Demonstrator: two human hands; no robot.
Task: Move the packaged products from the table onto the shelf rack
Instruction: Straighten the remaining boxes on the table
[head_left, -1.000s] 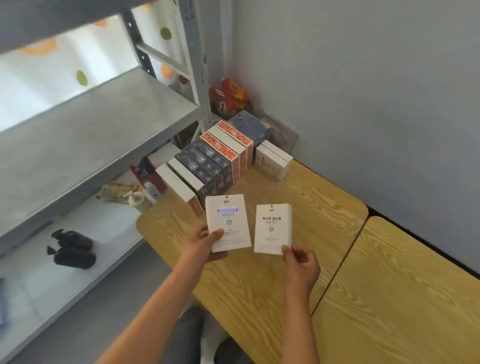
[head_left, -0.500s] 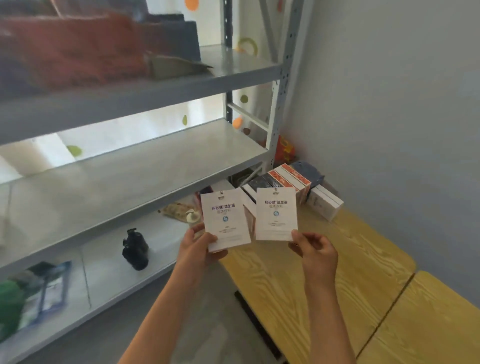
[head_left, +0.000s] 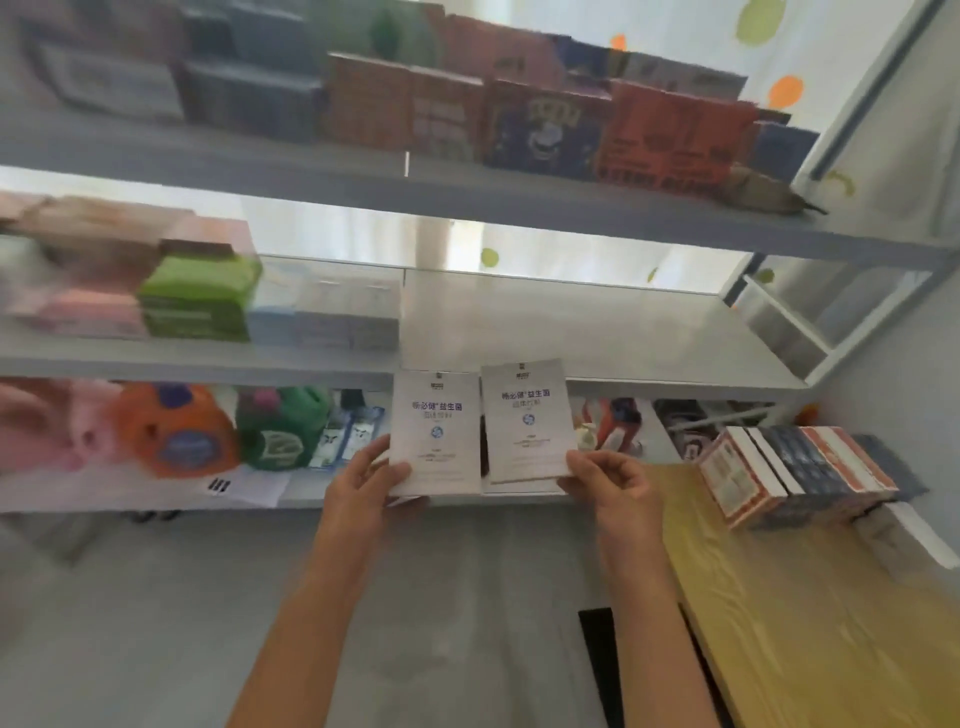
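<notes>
Fingers of the left hand (head_left: 363, 480) curl round the lower left corner of a white packet (head_left: 435, 431), thumb on its printed face; the right hand (head_left: 608, 480) pinches the lower right corner of a second white packet (head_left: 529, 421) the same way. Both packets are held upright, faces toward the camera, side by side and nearly touching, in front of the edge of the middle shelf (head_left: 597, 332). Gripping only the bottom corners probably leaves the top edges free to go in first.

That middle shelf has a bare stretch directly behind the packets, a likely spot for them; further left it carries a green pack (head_left: 200, 301) and pale blurred boxes. On the top shelf (head_left: 467, 200) stands a row of red and blue cartons, too blurred to read. Below, the lower shelf (head_left: 291, 499) holds an orange jug (head_left: 174, 431) and a green jug (head_left: 283, 428).

At the right, a row of boxes (head_left: 795, 473) waits on the wooden table (head_left: 810, 623), so much of the job appears to remain.
</notes>
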